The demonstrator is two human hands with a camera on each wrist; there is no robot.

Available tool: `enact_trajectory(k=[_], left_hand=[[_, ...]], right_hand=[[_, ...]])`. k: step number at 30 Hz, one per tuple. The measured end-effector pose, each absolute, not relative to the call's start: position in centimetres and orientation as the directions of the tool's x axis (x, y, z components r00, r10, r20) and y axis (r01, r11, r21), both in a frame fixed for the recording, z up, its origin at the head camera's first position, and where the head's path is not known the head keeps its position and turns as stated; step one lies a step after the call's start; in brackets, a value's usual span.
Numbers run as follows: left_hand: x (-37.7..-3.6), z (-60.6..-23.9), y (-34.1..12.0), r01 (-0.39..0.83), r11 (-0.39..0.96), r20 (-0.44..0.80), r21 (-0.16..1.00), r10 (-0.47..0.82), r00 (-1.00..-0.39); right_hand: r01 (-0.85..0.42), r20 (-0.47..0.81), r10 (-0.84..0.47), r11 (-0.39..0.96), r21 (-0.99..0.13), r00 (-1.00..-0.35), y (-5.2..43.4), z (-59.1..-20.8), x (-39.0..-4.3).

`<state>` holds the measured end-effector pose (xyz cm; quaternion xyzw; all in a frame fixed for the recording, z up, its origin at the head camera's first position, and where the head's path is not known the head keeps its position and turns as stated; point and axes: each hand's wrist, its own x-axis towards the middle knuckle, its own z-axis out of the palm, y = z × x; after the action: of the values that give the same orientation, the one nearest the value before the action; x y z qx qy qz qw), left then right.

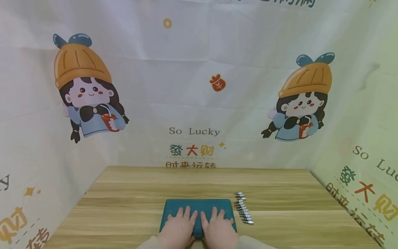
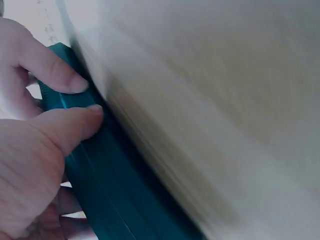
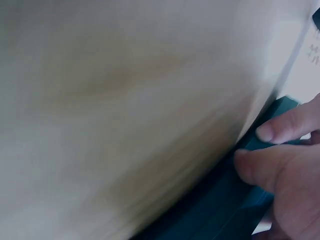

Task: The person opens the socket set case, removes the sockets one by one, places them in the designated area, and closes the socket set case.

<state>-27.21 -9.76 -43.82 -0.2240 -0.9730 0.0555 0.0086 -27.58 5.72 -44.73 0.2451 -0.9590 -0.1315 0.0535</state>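
A flat teal case (image 1: 199,203) lies closed on the wooden table, close to its near edge. My left hand (image 1: 178,228) lies on the left half of the lid, fingers extended and spread. On the right half my right hand (image 1: 219,230) rests in the same way. Both wrist views show the thumbs against the narrow front side of the case: the left thumb (image 2: 75,127) in one, the right thumb (image 3: 260,162) in the other. The thumbs sit close together near the middle of that side.
To the right of the case, several small silver socket-like bits (image 1: 244,209) with dark tips lie in a slanting row on the table (image 1: 130,204). A printed cloth (image 1: 192,103) hangs behind the table and along both sides.
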Motion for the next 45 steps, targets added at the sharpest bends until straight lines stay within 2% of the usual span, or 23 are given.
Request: enact_trajectory(k=[5, 16, 21, 26, 29, 31, 34, 36, 39, 43, 45], left_hand=[[-28.8, -43.9, -9.5, 0.433, 0.888, 0.041, -0.151, 0.444, -0.895], [-32.5, -44.3, -9.5, 0.357, 0.926, 0.013, -0.127, 0.361, -0.932], [-32.6, -44.3, -9.8, 0.346, 0.937, -0.012, -0.048, 0.345, -0.938], [-32.7, -43.3, -10.6, 0.383, 0.921, -0.077, 0.070, 0.388, -0.919], [-31.9, -41.8, -11.7, 0.468, 0.875, -0.069, 0.125, 0.478, -0.876], [-30.9, -40.8, -12.7, 0.563, 0.815, -0.044, 0.134, 0.573, -0.819], [-28.9, -39.6, -14.5, 0.708, 0.696, -0.010, 0.117, 0.714, -0.700], [-27.5, -39.0, -15.5, 0.793, 0.607, 0.005, 0.059, 0.794, -0.608], [-25.7, -38.5, -16.7, 0.859, 0.510, 0.030, 0.042, 0.859, -0.511], [-24.2, -38.5, -17.6, 0.890, 0.454, 0.071, 0.039, 0.887, -0.455], [-23.8, -38.7, -17.9, 0.899, 0.437, 0.092, -0.006, 0.896, -0.435]], right_hand=[[-0.473, 0.056, -0.523, 0.807, 0.354, -0.851, 6.5, -45.0, -29.6], [-0.472, 0.003, -0.499, 0.822, 0.320, -0.867, 5.9, -44.4, -33.0], [-0.500, -0.059, -0.498, 0.845, 0.189, -0.865, 6.4, -43.8, -34.1], [-0.521, -0.136, -0.527, 0.850, -0.076, -0.839, 8.6, -41.8, -35.0], [-0.572, -0.113, -0.602, 0.792, -0.212, -0.791, 10.2, -40.1, -33.8], [-0.649, -0.061, -0.677, 0.724, -0.236, -0.733, 11.2, -39.4, -32.3], [-0.761, -0.008, -0.781, 0.610, -0.220, -0.624, 12.8, -38.9, -29.9], [-0.816, 0.004, -0.830, 0.548, -0.187, -0.558, 13.7, -38.8, -28.5], [-0.858, 0.016, -0.870, 0.484, -0.170, -0.493, 14.8, -38.7, -27.2], [-0.891, 0.049, -0.898, 0.426, -0.155, -0.438, 15.7, -38.8, -26.3], [-0.909, 0.072, -0.909, 0.401, -0.113, -0.410, 16.0, -38.9, -26.0]])
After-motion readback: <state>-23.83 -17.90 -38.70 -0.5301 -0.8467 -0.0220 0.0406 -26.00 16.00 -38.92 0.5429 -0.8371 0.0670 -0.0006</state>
